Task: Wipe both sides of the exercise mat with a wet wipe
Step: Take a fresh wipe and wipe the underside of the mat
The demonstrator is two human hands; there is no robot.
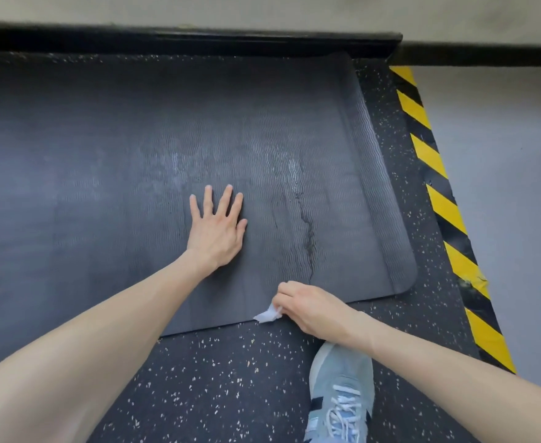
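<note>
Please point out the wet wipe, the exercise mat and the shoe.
wet wipe [266, 315]: head view, its white free end.
exercise mat [128, 135]: head view, its bare ribbed surface.
shoe [342, 375]: head view, its grey toe.

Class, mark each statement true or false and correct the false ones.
1. The left hand lies flat on the exercise mat, fingers spread. True.
2. The right hand is empty. False: it pinches a white wet wipe at the mat's near edge.
3. The mat is rolled up. False: it lies unrolled on the speckled floor.
4. Yellow-and-black striped tape runs right of the mat. True.
5. The shoe stands on the mat. False: it stands on the floor.
</note>
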